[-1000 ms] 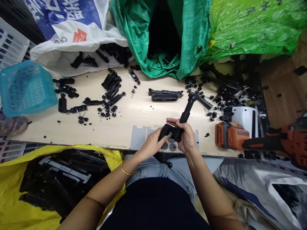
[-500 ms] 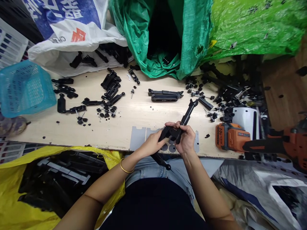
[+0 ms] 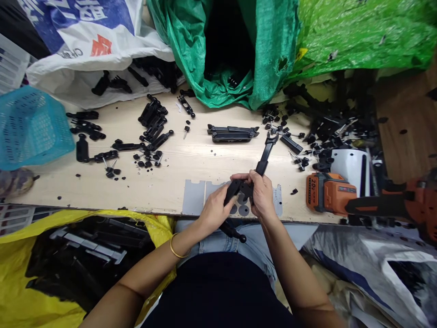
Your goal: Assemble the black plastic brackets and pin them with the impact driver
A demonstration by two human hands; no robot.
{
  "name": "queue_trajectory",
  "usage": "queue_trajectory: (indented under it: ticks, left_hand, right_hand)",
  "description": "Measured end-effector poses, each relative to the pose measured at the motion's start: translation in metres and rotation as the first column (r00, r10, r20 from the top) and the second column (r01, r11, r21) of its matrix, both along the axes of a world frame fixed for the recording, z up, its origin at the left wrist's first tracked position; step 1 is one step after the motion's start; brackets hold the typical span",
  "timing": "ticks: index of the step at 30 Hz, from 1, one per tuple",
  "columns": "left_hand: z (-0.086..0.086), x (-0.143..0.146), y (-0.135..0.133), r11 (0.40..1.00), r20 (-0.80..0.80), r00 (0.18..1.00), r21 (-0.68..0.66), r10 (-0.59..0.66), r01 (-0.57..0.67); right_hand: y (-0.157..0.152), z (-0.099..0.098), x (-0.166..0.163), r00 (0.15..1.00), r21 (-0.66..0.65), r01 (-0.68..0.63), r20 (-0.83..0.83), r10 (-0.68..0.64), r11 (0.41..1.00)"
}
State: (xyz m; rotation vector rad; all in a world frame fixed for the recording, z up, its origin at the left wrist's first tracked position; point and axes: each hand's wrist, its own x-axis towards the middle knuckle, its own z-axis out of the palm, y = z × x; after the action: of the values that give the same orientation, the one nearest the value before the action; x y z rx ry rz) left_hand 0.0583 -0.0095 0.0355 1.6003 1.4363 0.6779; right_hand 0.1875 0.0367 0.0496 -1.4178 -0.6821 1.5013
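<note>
Both hands are closed on a black jointed plastic holder arm (image 3: 262,165) over the front edge of the table. My left hand (image 3: 215,205) wraps the joint's left side, thumb and fingers around a thick black piece. From beneath it, a thinner section with a ball end (image 3: 241,238) hangs toward my lap. My right hand (image 3: 262,193) grips the lower part of the straight bar, which points up and away and ends in a fork. The fingers partly hide the joint. Under the hands lies a grey sheet with round shapes (image 3: 243,210).
Two similar folded black arms (image 3: 234,134) lie mid-table. Black arm pieces (image 3: 152,114) and knobs with metal screws (image 3: 148,157) are heaped left. An orange cordless tool (image 3: 331,193) lies right, near more loose parts. A blue basket (image 3: 34,127), green sack (image 3: 273,59) and yellow bag (image 3: 157,223) surround the table.
The forked bar has tilted a little and its fork now faces more toward the camera. My right fingers have closed further around the bar. The whole view has shifted slightly.
</note>
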Motion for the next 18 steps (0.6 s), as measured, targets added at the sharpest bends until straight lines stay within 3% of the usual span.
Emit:
queue_trajectory:
  ticks: [5, 9, 13, 18]
  left_hand:
    - [-0.001, 0.002, -0.014, 0.993, -0.156, 0.984, 0.065, -0.087, 0.098]
    - [0.006, 0.004, -0.021, 0.993, -0.3, 0.947, 0.009, -0.113, 0.121]
    - [0.015, 0.004, -0.021, 0.971, -0.442, 0.866, -0.077, -0.235, 0.224]
    - [0.02, 0.006, -0.014, 0.951, -0.543, 0.782, -0.151, -0.307, 0.269]
  right_hand:
    - [-0.001, -0.001, -0.005, 0.993, -0.083, -0.097, -0.07, 0.091, 0.992]
    - [-0.01, -0.006, -0.019, 0.983, -0.048, 0.117, -0.139, -0.123, 0.992]
    - [-0.019, -0.014, -0.021, 0.959, -0.075, 0.105, -0.258, -0.121, 0.992]
    - [-0.022, -0.019, -0.02, 0.921, -0.021, 0.26, -0.296, -0.254, 0.965]
